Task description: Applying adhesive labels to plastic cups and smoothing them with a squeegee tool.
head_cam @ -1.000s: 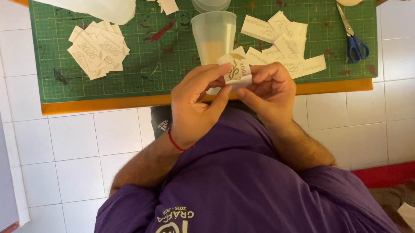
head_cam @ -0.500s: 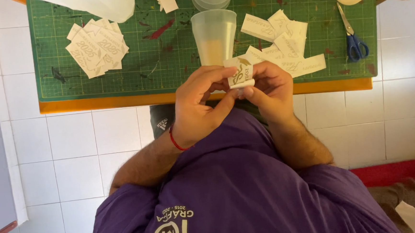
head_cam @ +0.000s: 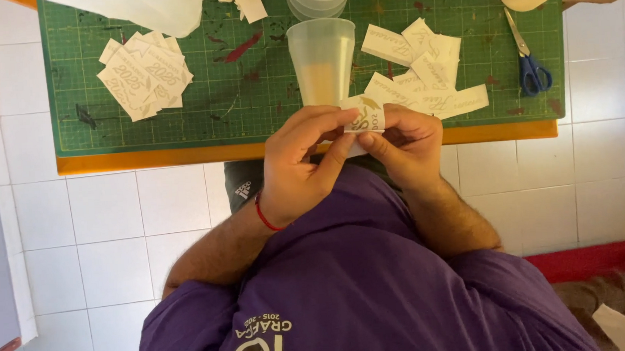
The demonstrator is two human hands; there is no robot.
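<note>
- Compared with a second ago, the small white sticker slip (head_cam: 365,114) has hardly moved. It is pinched between both my hands at the near edge of the green cutting mat (head_cam: 251,118), and has shifted only a touch toward my right hand.
- My left fingers have curled further over the slip's upper edge, so less of its printed face shows than before. I judge I am working at its corner or backing rather than setting it down, so the peeling or separating is not yet done.
- My left hand (head_cam: 297,165), the one with the red wristband (head_cam: 264,216), is bent at the wrist. Its fingertips are pressed together on the slip and its thumb is tucked beneath.
- My right hand (head_cam: 408,144) meets it from the other side. Thumb and forefinger nip the slip's right end, and the other fingers are folded in.
- Just beyond my fingertips stands a translucent plastic cup (head_cam: 322,56), upright on the mat and apart from the slip.
- Past my right hand lies a loose heap of slips (head_cam: 422,71), with blue-handled scissors (head_cam: 532,68) farther out.
- Beyond my left hand, well apart, sits another pile of slips (head_cam: 143,74).
</note>
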